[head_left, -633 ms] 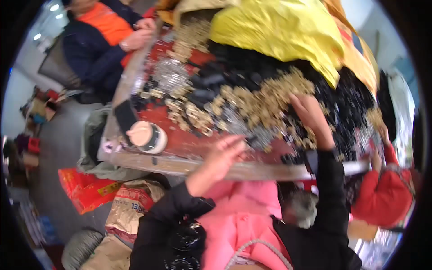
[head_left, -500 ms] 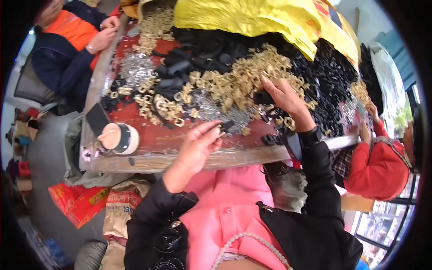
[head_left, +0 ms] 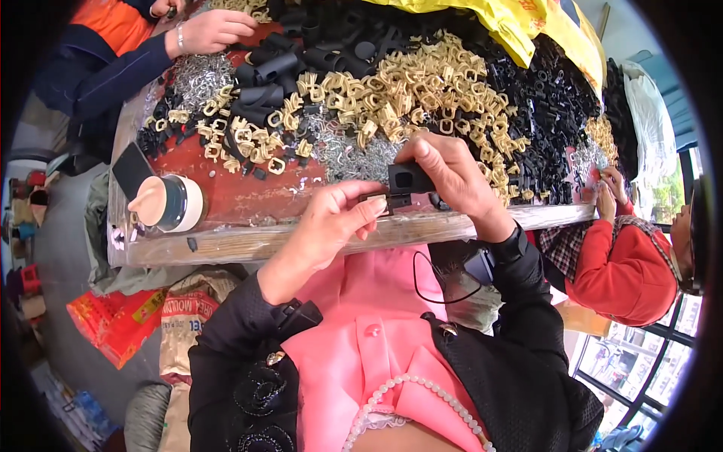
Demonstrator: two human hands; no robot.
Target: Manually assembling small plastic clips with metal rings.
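My right hand (head_left: pixel 461 179) grips a black plastic tube-like piece with a squarish opening (head_left: pixel 401 179) between thumb and fingers. Just below and left of it, my left hand (head_left: pixel 325 224) pinches a small dark plastic piece (head_left: pixel 399 200). The two pieces meet or nearly meet over the table's near edge; whether they touch I cannot tell. Past my hands lie a heap of beige plastic clips (head_left: pixel 429 83), a pile of small silvery metal bits (head_left: pixel 354 158) and larger black tubular parts (head_left: pixel 277 68).
Small black parts (head_left: pixel 538 128) cover the table's right side, below a yellow sack (head_left: pixel 497 19). A lidded jar (head_left: pixel 184 203) stands at the near left by the wooden rim (head_left: pixel 248 245). Co-workers' hands reach in at the far left (head_left: pixel 215 32) and right (head_left: pixel 611 192).
My right hand has come left and nearer with the black tube-like piece, meeting my left hand. The far-left co-worker's hand has reached over the table. The whole view has shifted slightly.
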